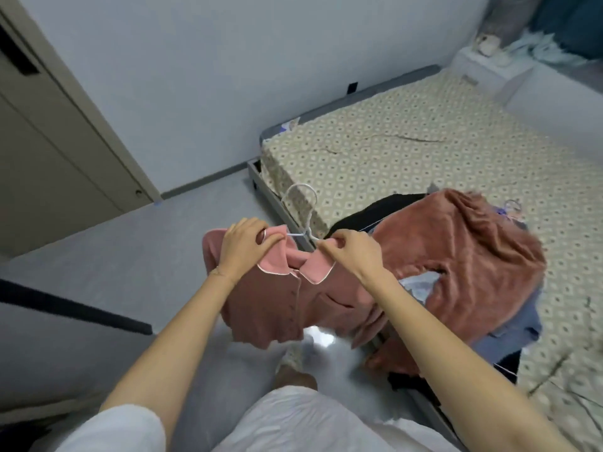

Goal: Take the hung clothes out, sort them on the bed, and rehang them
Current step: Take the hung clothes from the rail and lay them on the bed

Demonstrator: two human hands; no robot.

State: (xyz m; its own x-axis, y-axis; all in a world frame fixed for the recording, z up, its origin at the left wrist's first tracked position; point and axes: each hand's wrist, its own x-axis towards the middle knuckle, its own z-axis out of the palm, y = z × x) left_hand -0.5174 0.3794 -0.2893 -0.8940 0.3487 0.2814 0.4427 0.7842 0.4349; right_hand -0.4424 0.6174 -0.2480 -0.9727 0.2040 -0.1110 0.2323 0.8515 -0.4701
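Note:
I hold a pink collared shirt (277,308) with white piping in the air beside the bed (408,148). A white hanger (301,203) sticks up out of its neck. My left hand (244,243) grips the shirt's left shoulder and collar. My right hand (352,252) pinches the right side of the collar near the hanger's base. On the bed's near corner lies a pile of clothes: a rust-pink fleece piece (463,256) on top, a black garment (388,207) and a blue one (509,327) under it. Another hanger's hook (512,207) pokes out behind the pile.
The patterned bedsheet is bare beyond the pile. A wardrobe door (49,151) stands at the left. A white nightstand (489,70) with small items sits at the far right by the bed's head. Grey floor (146,256) lies between wardrobe and bed.

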